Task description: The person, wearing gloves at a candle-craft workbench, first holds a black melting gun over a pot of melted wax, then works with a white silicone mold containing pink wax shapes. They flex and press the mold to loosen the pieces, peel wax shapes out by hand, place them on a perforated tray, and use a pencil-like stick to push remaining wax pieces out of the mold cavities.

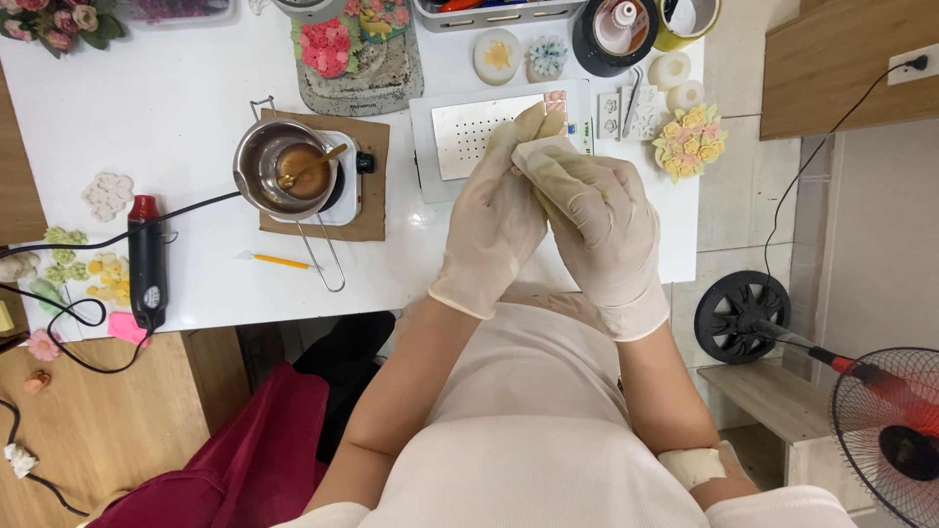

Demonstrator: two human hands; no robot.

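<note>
Both my hands wear cream rubber gloves and are pressed together above the table's front edge. My left hand (pixel 486 220) points its fingers up and away, held close together. My right hand (pixel 599 227) curls over the left hand's fingers from the right. Whether anything lies between the palms is hidden. Just behind the hands is a white device with a perforated metal plate (pixel 468 127).
A small metal pot (pixel 286 168) of brown liquid with a spoon stands on a white warmer at the left. A black heat gun (pixel 147 262) and a yellow-handled tool (pixel 276 261) lie nearby. Wax flowers (pixel 690 142), white moulds (pixel 634 115) and a fan (pixel 892 422) are to the right.
</note>
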